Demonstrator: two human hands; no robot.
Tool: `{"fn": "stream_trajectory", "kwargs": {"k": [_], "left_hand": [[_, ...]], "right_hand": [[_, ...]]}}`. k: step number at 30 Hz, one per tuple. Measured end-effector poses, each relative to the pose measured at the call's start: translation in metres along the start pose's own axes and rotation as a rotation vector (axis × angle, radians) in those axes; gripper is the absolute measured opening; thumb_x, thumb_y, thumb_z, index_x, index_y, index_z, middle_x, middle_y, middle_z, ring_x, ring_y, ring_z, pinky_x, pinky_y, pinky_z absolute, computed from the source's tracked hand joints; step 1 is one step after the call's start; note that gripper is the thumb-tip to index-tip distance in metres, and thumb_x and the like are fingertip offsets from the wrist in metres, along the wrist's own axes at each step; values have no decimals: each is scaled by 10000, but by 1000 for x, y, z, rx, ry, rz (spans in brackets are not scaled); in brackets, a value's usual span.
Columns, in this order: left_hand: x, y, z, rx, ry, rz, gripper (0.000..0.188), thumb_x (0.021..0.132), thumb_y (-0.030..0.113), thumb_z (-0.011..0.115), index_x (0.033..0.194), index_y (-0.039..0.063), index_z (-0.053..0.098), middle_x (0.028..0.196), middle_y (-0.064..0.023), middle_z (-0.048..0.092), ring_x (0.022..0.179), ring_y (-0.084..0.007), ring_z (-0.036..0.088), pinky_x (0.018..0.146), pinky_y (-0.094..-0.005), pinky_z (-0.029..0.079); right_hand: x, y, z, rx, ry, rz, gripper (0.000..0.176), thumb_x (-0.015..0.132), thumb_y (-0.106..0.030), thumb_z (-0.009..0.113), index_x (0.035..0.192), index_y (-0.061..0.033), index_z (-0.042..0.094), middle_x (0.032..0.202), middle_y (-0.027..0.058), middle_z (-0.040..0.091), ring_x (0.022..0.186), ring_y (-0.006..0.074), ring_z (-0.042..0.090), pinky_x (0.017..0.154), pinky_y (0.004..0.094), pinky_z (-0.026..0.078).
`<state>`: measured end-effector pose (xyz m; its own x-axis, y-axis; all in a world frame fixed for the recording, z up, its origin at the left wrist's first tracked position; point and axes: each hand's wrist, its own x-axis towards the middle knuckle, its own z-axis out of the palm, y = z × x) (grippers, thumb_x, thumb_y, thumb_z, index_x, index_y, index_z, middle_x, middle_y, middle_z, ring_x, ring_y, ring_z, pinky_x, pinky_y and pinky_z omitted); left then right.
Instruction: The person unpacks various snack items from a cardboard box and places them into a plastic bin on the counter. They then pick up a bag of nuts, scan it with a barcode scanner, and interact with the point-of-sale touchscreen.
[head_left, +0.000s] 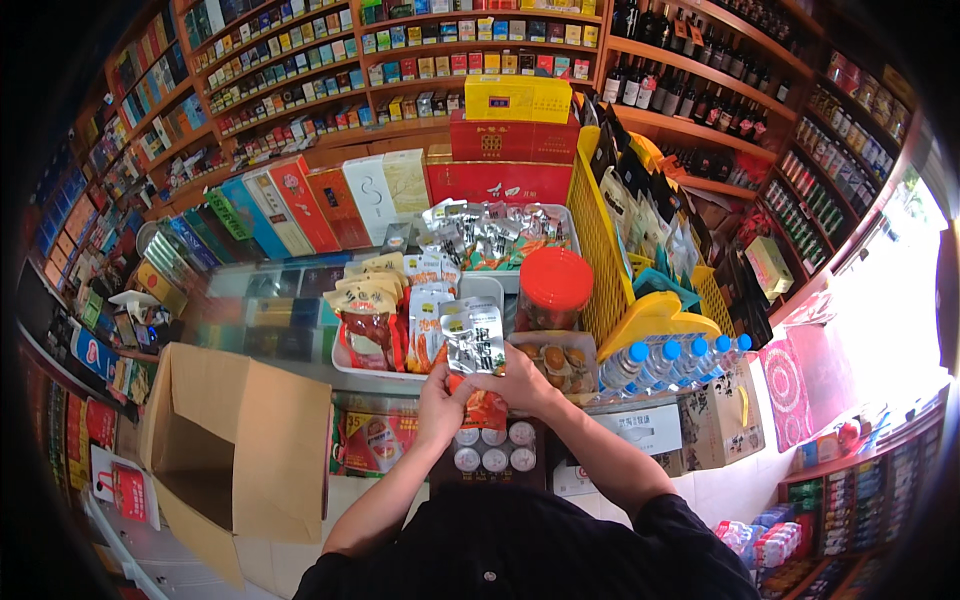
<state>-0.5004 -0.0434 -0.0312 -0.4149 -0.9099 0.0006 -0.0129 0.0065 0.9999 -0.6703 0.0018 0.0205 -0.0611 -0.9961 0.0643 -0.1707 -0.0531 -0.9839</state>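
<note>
Both my hands hold a silver and orange snack pouch (474, 341) in front of my chest, over the near edge of the glass counter. My left hand (441, 405) grips its lower left side, and my right hand (521, 379) its right side. Just beyond is a white plastic tray (375, 373) with red-and-cream pouches (367, 330) on its left and white-and-orange pouches (427, 315) beside them. The held pouch hides part of this tray. Behind it, a second white tray (568, 225) bears a heap of silver and green pouches (495, 229).
An open cardboard box (281, 450) stands at my left. Right of the trays are a red-lidded plastic jar (556, 281), a box of round brown items (555, 360), a yellow basket (592, 247) of packets and several blue-capped water bottles (660, 364). Canned drinks (495, 450) sit below my hands.
</note>
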Motion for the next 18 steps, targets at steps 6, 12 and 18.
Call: {"fn": "stream_trajectory", "kwargs": {"k": [6, 12, 18], "left_hand": [[92, 53, -19, 357, -18, 141, 221, 941, 131, 706, 1128, 17, 672, 837, -12, 682, 784, -91, 628, 710, -259, 506], [245, 90, -49, 1042, 134, 462, 293, 810, 110, 748, 1097, 62, 726, 974, -144, 743, 890, -343, 689, 818, -423, 552], [321, 67, -60, 1394, -162, 336, 157, 776, 153, 710, 900, 186, 801, 952, -157, 737, 1014, -342, 667, 856, -459, 546]], "right_hand": [[46, -10, -47, -24, 359, -132, 433, 822, -45, 771, 1222, 10, 615, 1051, 81, 710, 1002, 173, 650, 879, 352, 525], [160, -75, -80, 350, 500, -88, 380, 834, 54, 717, 1195, 39, 598, 1049, 124, 702, 870, 223, 718, 685, 324, 606], [250, -20, -74, 230, 538, 330, 481, 789, 55, 738, 1253, 44, 614, 1116, 140, 714, 984, 263, 698, 846, 385, 566]]}}
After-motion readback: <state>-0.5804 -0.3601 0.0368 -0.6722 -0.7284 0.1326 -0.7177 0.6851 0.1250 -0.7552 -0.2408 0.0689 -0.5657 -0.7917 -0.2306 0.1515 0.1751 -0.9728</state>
